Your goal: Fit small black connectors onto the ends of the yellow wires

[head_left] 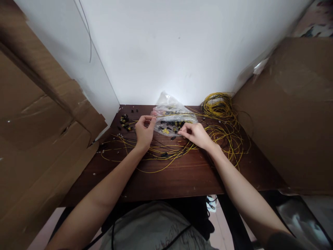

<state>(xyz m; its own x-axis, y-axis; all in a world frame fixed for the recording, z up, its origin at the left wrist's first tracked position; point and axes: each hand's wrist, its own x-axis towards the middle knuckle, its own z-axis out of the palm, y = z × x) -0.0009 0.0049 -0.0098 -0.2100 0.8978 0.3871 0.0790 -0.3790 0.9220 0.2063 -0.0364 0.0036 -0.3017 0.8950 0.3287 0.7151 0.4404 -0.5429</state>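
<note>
My left hand (145, 130) is closed in a pinch on the yellow and black wires (179, 114), left of the clear plastic bag (169, 101). The wires run right from its fingertips, over the bag. At the bag's lower right edge, my right hand (194, 133) has its fingertips pressed together; what they hold, if anything, is too small to name. Small black and yellow connectors (166, 131) lie on or in the bag between my hands. More connectors (125, 120) lie to the left of my left hand.
Coiled yellow and black wires (218, 104) lie at the back right of the brown table (166, 184), with loose loops (156, 172) spread across its middle. Cardboard (33, 139) stands on the left and more cardboard (291, 114) on the right. A white wall (166, 52) rises behind.
</note>
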